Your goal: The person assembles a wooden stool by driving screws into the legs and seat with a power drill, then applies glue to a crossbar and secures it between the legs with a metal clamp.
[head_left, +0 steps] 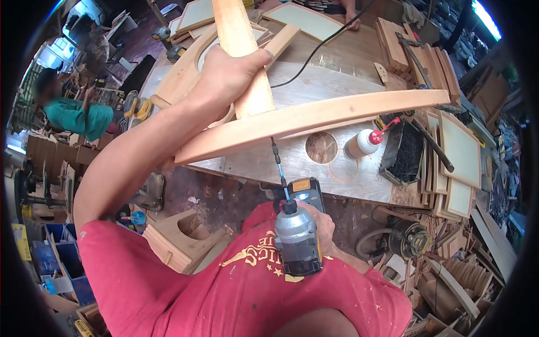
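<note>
My left hand (pixel 227 78) is wrapped around an upright wooden board (pixel 238 33), thumb over its edge. The board's lower end meets a long, gently curved wooden rail (pixel 337 109) that lies crosswise. My right hand (pixel 321 224) grips a cordless impact driver (pixel 297 238) close to my chest. Its long bit (pixel 278 160) points away from me, the tip at the near face of the rail below the joint. How the fingers sit on the driver's handle is partly hidden. Behind my left arm lies a curved wooden frame (pixel 179 73).
On the worktable (pixel 236 165) stand a glue bottle (pixel 362 144) with red cap and a black tray of dark screws (pixel 403 154). Panels (pixel 457 146) are stacked at right. A second driver (pixel 168 42) stands at the back. A co-worker in green (pixel 78 115) is at left; another person's hand (pixel 352 21) shows at the top.
</note>
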